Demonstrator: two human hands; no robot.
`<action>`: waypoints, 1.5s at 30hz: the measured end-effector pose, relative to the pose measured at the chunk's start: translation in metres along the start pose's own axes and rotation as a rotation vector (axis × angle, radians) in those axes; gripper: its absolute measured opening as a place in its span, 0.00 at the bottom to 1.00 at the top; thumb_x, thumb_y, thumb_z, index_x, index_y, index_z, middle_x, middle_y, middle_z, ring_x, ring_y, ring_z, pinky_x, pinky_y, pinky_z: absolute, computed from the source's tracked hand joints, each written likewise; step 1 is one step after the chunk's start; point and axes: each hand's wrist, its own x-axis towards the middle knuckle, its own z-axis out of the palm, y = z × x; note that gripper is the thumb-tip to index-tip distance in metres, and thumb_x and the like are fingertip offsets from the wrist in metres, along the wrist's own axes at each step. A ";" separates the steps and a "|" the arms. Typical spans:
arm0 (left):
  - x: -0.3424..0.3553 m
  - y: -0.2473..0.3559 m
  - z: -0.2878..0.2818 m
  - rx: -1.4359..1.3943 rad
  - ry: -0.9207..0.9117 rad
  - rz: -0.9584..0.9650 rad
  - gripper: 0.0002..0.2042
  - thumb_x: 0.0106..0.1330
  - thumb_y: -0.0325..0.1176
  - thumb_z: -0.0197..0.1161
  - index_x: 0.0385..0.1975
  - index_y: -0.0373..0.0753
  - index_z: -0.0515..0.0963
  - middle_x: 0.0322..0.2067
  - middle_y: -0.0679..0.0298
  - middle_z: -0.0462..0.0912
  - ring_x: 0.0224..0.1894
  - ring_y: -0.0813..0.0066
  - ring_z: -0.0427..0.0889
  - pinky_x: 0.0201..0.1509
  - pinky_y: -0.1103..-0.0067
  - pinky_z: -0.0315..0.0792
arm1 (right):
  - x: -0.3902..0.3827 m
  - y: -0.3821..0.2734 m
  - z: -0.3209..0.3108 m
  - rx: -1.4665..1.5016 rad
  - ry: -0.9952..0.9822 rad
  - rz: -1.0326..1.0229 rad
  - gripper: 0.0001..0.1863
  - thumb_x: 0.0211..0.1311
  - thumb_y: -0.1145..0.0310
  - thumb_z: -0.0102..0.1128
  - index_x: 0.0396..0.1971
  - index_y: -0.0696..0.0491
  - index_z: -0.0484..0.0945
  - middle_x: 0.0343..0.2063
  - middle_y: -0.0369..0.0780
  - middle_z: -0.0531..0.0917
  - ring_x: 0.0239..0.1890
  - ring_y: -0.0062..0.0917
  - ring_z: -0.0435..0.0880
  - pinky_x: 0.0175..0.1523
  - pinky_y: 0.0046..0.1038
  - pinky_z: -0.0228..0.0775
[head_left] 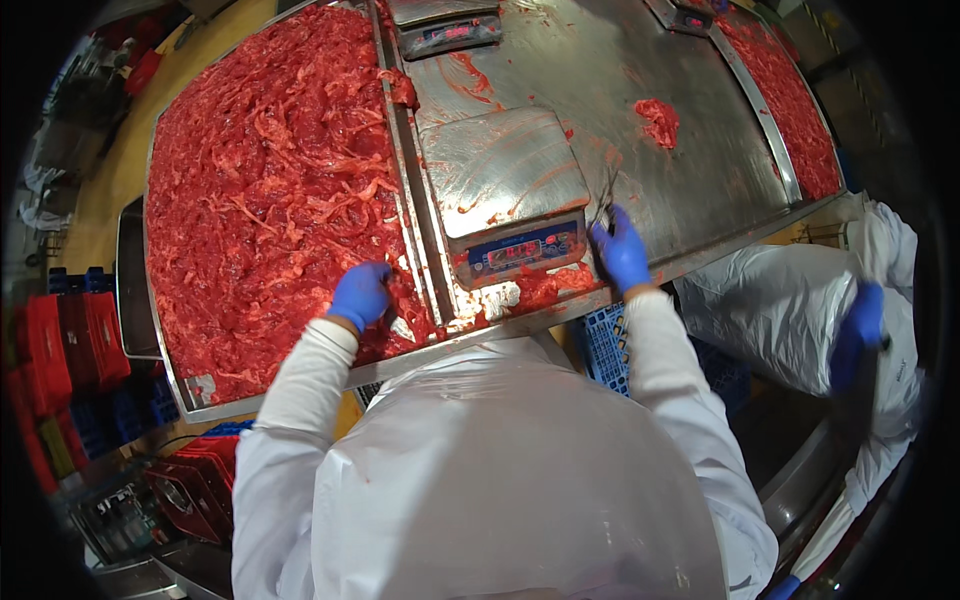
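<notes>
My left hand [362, 298], in a blue glove, is in the lower right part of a steel tray [402, 175] heaped with red raw meat [265, 190]. Its fingers curl down at the meat; whatever they hold is hidden. My right hand [622, 250], also gloved, is closed on a thin dark tool [605, 200] just right of a steel weighing scale [505, 170] smeared with red. Small scraps of meat lie below the scale's display, near the table edge. A lump of meat [657, 124] sits farther back on the steel table [700, 200].
Two more scales [445, 30] [680, 15] stand at the back. A second meat trough [780, 100] runs along the right. A co-worker in white [885, 240] with blue gloves is at the right. Red crates [50, 340] and blue crates [610, 345] are around and below the table.
</notes>
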 end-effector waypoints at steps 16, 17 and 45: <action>0.110 0.177 -0.080 -0.357 0.262 0.615 0.14 0.62 0.30 0.67 0.48 0.37 0.81 0.44 0.51 0.84 0.49 0.60 0.84 0.56 0.69 0.77 | -0.053 0.018 0.025 0.023 0.143 -0.210 0.32 0.66 0.58 0.71 0.64 0.60 0.74 0.55 0.52 0.85 0.57 0.43 0.86 0.63 0.37 0.75; 0.115 0.143 -0.070 -0.165 0.443 0.550 0.21 0.60 0.29 0.67 0.55 0.38 0.80 0.45 0.48 0.84 0.50 0.47 0.83 0.58 0.64 0.76 | -0.058 0.019 0.027 0.011 0.165 -0.207 0.33 0.66 0.57 0.71 0.64 0.61 0.74 0.55 0.53 0.85 0.57 0.44 0.85 0.63 0.38 0.75; 0.039 0.034 0.034 -0.129 0.502 0.353 0.15 0.62 0.37 0.70 0.44 0.35 0.83 0.35 0.50 0.86 0.36 0.53 0.87 0.44 0.66 0.78 | -0.106 0.004 0.066 0.153 0.087 -0.385 0.29 0.59 0.66 0.76 0.58 0.60 0.76 0.45 0.46 0.85 0.47 0.37 0.85 0.55 0.38 0.77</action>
